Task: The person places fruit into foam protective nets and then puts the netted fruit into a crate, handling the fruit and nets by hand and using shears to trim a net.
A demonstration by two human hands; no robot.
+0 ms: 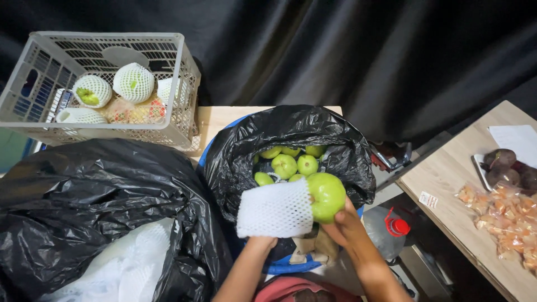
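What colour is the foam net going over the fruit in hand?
White, with an open mesh pattern: the foam net sleeve half covers the green guava. Head view.

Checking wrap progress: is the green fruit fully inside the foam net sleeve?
No, partly in. The green fruit sticks out of the white foam net sleeve on the right.

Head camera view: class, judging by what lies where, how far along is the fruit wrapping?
Done: a few netted fruits sit in the white crate. In hand: both hands hold a green fruit partly inside a foam net. Left: several bare fruits in the black bag.
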